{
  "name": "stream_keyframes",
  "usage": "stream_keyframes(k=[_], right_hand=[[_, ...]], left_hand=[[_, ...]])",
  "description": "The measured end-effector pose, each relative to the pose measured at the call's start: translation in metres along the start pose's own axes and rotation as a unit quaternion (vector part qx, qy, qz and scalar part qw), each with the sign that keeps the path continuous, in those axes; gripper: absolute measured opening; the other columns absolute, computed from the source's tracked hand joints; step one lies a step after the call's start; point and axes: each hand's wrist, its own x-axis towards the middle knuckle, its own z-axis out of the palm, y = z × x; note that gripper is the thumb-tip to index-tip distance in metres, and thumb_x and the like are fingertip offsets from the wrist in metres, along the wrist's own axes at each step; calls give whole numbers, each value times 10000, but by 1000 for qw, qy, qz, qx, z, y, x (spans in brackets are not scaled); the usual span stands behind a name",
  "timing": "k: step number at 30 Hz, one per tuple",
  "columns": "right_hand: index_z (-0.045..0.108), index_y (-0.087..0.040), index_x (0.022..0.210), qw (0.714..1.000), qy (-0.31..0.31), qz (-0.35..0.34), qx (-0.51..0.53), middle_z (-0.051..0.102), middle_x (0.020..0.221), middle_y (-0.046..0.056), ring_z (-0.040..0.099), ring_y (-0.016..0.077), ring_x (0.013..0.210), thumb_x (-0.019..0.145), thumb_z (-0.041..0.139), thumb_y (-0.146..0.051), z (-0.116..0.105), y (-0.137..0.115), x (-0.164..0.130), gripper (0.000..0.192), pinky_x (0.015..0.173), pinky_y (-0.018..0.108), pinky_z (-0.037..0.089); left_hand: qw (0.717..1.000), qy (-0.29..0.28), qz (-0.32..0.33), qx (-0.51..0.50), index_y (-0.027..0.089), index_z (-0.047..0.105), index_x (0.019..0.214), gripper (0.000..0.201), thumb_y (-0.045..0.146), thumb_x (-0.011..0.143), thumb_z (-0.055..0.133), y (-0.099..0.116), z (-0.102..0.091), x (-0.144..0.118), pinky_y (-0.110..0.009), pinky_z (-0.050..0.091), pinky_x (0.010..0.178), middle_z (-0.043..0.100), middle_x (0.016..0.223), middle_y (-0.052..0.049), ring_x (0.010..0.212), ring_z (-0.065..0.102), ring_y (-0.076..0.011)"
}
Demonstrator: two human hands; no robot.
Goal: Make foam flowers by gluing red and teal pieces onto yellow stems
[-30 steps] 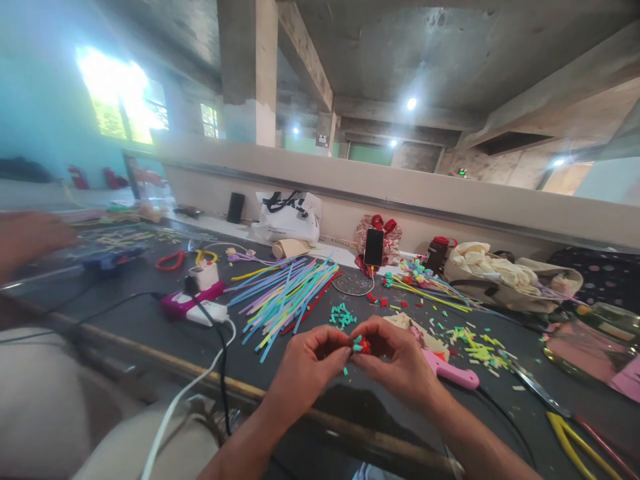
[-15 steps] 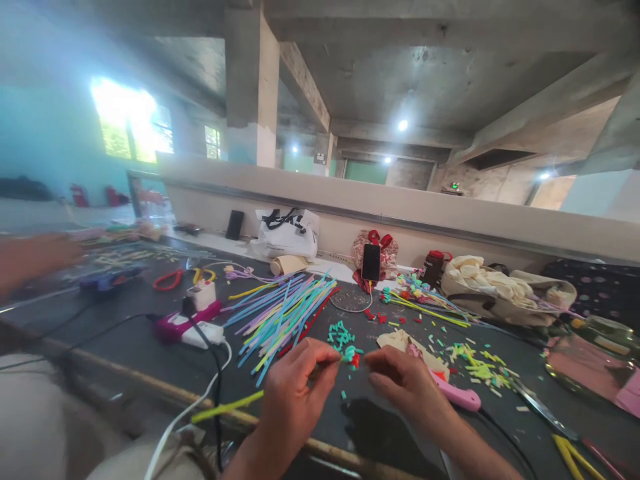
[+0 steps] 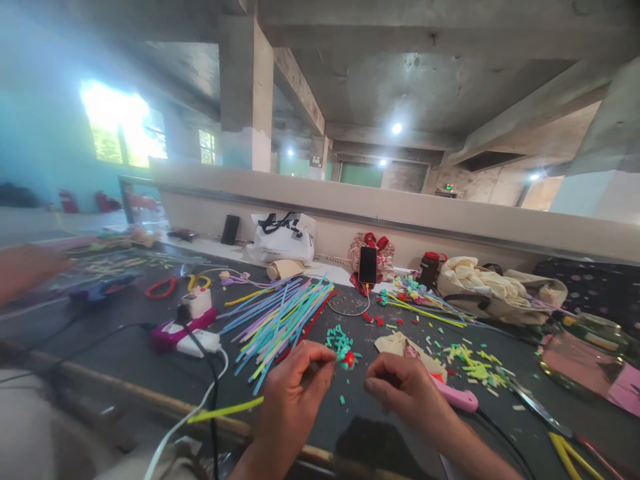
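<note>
My left hand (image 3: 300, 383) is closed in a pinch at a small teal-and-red flower (image 3: 347, 360), which sticks out past the fingertips. A yellow-green stick (image 3: 227, 409) runs behind this hand from the left; whether it joins the flower is hidden. To the right of the flower and apart from it, my right hand (image 3: 400, 383) has thumb and fingers pressed together; anything between them is too small to make out. Short teal pieces (image 3: 339, 339) lie just beyond the flower. Beside my right hand rests a pink-handled corded tool (image 3: 460, 398), its front end by a beige cloth (image 3: 395, 345).
Long pastel sticks (image 3: 285, 320) lie left of centre, near a purple-and-white power strip (image 3: 185, 337). Yellow-green cut pieces (image 3: 473, 363), scissors (image 3: 540, 407) and a glass jar (image 3: 580, 360) are on the right. A propped phone (image 3: 367, 265) stands behind. Another person's arm (image 3: 30, 270) reaches in at left.
The flower has turned, showing more of its red middle. My right hand's fingers have curled in closer together beside it. The whole view has shifted slightly.
</note>
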Motion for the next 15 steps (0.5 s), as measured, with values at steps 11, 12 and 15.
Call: stream_keyframes(k=[11, 12, 15], right_hand=[[550, -154, 617, 998, -11, -46, 44, 462, 487, -46, 432, 75, 460, 742, 508, -252, 24, -15, 22, 164, 437, 172, 322], [548, -151, 614, 997, 0, -38, 65, 458, 475, -47, 426, 70, 438, 750, 506, -284, 26, -18, 28, 195, 424, 170, 317], [574, -139, 673, 991, 18, -17, 133, 497, 517, -29, 426, 60, 413, 772, 476, -395, 30, -27, 39, 292, 381, 160, 299]], left_hand=[[776, 10, -342, -530, 173, 627, 723, 81, 203, 651, 649, 3, -12, 14, -168, 453, 442, 689, 725, -23, 682, 634, -151], [771, 1, -329, -546, 168, 630, 721, 80, 212, 656, 647, 2, -14, 15, -146, 432, 395, 689, 709, -25, 628, 633, -137], [778, -39, -260, -571, 159, 636, 688, 116, 269, 655, 647, 1, -19, 16, -93, 326, 270, 679, 664, -9, 402, 545, -56]])
